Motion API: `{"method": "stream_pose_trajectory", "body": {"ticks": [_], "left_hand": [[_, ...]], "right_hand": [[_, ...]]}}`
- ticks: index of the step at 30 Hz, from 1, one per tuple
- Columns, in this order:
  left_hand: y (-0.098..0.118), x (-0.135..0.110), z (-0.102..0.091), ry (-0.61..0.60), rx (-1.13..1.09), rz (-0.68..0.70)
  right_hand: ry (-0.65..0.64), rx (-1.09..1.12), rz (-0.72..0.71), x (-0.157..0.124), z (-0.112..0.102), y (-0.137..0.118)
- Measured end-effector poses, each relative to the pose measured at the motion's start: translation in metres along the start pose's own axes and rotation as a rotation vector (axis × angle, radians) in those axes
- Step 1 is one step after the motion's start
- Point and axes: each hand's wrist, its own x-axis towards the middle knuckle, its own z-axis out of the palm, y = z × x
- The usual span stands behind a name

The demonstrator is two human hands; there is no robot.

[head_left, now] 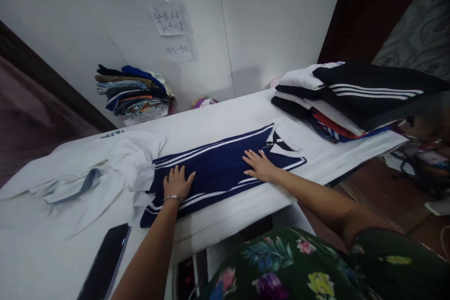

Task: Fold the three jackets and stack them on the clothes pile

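Observation:
A navy shirt with white stripes and a white collar [218, 164] lies folded lengthwise on the white table [225, 117]. My left hand [176, 182], with a bracelet at the wrist, rests flat on the shirt's lower part, fingers spread. My right hand [259, 164] lies flat on the shirt near the collar, fingers stretched out. Neither hand holds anything.
A crumpled white garment [94, 173] lies left of the shirt. A stack of folded dark and white clothes [351, 98] sits at the table's right end. Another pile of folded clothes [135, 91] stands against the wall. A dark phone [105, 262] lies near the front edge.

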Motion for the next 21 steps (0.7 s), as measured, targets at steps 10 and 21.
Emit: {"method": "stream_pose_trajectory", "body": {"ticks": [10,21], "left_hand": [[-0.002,0.003,0.002,-0.012,-0.011,0.002],[0.004,-0.008,-0.003,-0.042,-0.053,-0.015]], "right_hand": [[0.036,-0.034,0.083,-0.038,-0.001,0.003],[0.157,-0.012,-0.001,-0.010,-0.008,-0.027]]}}
